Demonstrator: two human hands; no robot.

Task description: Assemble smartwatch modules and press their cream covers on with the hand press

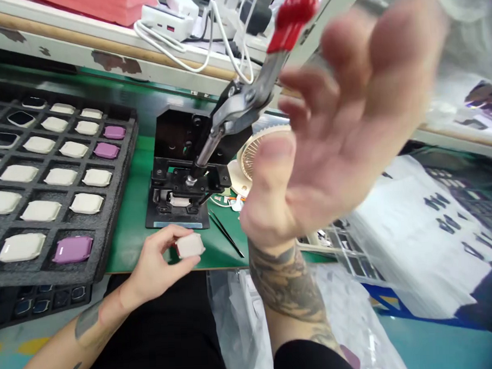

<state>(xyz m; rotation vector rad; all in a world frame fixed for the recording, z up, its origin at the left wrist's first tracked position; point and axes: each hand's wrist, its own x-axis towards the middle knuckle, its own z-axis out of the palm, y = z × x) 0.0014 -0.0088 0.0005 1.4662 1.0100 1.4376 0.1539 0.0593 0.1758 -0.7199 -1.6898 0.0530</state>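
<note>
My left hand pinches a white watch-shaped case between thumb and fingers, just in front of the black press fixture. Another white case sits inside that fixture. Raised close to the camera, my right hand has its palm showing and its fingers apart, with nothing in it. Left of its fingertips is the red handle of the metal toggle lever; a gap shows between thumb and lever. Black tweezers lie on the green mat.
A dark foam tray of white and purple cases fills the left side. Behind the fixture is a round beige fan. A shelf with a white charger and cables runs along the back. Plastic bags lie at the right.
</note>
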